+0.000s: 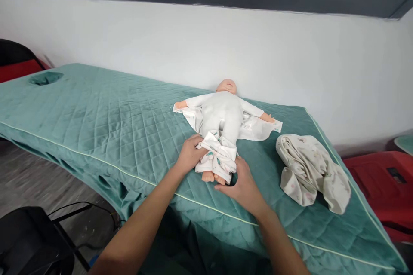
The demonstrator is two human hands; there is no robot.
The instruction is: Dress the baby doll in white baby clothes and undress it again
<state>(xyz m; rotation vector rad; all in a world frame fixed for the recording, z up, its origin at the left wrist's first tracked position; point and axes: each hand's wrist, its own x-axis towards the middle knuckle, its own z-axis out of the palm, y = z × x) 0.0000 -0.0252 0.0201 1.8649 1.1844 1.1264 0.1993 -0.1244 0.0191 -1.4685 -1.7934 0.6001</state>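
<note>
A baby doll (pixel 222 111) with a white cloth body lies on its back, head toward the wall and arms spread. White printed baby pants (pixel 217 152) are bunched around its lower legs, with the feet showing below the cuffs. My left hand (pixel 191 153) grips the pants' waist at the left, its thumb on top of the cloth. At the right side of the pants, my right hand (pixel 242 184) curves around the lower leg with thumb and fingers apart, fingertips against the cloth. An opened white baby top (pixel 258 129) is spread beneath the doll's back and arms.
A crumpled cream printed cloth (pixel 311 167) lies to the right on the green quilted bed (pixel 129 111). The bed has a hole (pixel 46 78) at its far left. Red chairs (pixel 377 180) stand beyond the right edge, and a black object (pixel 32 240) is at lower left.
</note>
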